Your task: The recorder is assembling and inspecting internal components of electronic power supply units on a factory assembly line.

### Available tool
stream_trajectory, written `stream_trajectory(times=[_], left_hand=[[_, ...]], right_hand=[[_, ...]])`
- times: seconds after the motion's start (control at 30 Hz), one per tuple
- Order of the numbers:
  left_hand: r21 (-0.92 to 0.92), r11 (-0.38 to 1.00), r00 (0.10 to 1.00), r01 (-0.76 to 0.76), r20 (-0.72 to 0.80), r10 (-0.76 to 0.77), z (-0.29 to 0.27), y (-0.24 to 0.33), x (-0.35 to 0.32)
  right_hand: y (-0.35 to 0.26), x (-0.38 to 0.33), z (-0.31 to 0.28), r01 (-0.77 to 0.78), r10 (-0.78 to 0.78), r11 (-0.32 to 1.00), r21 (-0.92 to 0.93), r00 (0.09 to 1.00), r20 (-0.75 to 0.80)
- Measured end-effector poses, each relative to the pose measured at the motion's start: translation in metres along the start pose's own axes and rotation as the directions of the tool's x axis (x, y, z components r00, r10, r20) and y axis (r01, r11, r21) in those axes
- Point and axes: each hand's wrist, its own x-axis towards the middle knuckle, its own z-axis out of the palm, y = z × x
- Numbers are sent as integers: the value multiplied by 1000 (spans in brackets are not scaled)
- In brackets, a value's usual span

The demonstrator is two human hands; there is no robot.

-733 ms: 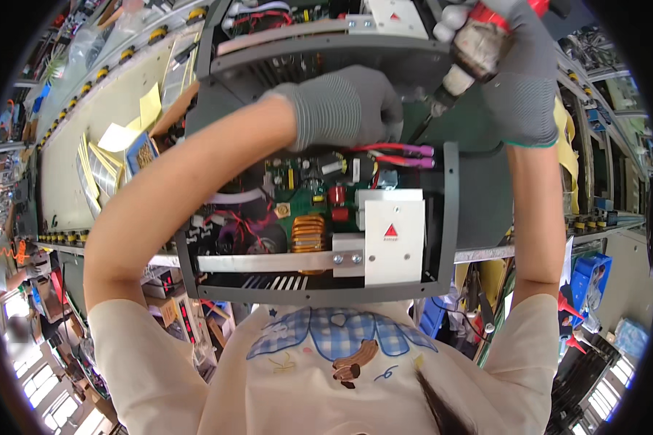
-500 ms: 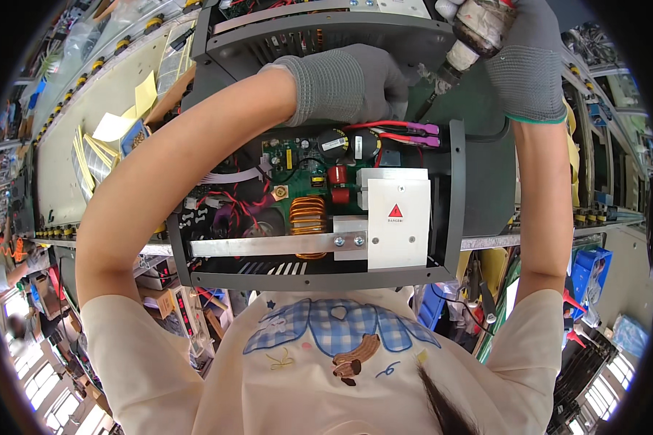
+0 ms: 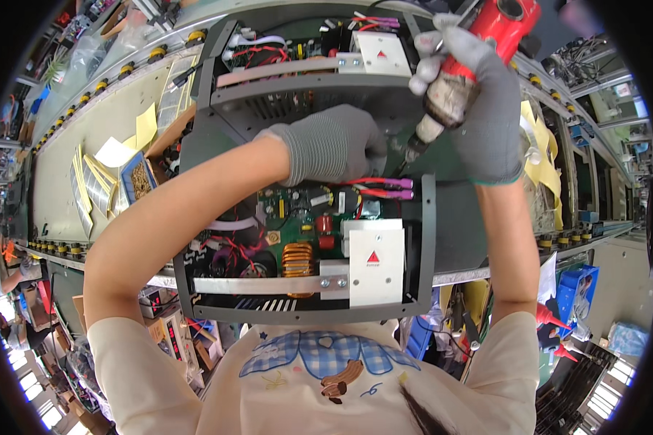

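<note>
Before me lies an open dark grey device housing point(image 3: 429, 246), with a green circuit board point(image 3: 272, 205), a copper coil point(image 3: 298, 259) and a white plate point(image 3: 376, 272) bearing a red triangle. My left hand point(image 3: 337, 145), in a grey glove, is curled at the far side of this housing; whatever its fingers hold is hidden. Wrapped round a red power screwdriver point(image 3: 446, 101) is my gloved right hand point(image 3: 495, 119). The driver slants down to the left, its thin bit ending near the red wires with purple connectors point(image 3: 395, 190). What the tip touches cannot be made out.
A second open device point(image 3: 243, 78) stands just beyond. To the left are a blue box point(image 3: 128, 190) of small brass-coloured parts and yellow paper sheets point(image 3: 146, 125). More yellow paper point(image 3: 544, 163) lies right. Roller tracks point(image 3: 94, 87) border the bench; blue bins point(image 3: 577, 286) stand lower right.
The view has shifted, so the near housing appears lower and more of the second device and driver shows. Both hands and the bit keep about the same place beside the near housing.
</note>
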Motion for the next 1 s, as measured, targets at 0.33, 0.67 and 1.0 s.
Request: stream_trajectory(times=[0.33,0.67,1.0], left_hand=[[-55,989,985,140,105,-133,-2,5,4],[63,981,970,186,144,-193,-10,14,3],[-86,994,995,71,73,-64,26,-45,18]], right_hand=[[-16,-32,4,198,-188,970,-139,978,87],[-13,-51,14,246,-243,965,-93,969,37],[-6,-47,18,327,-285,927,-181,932,223]])
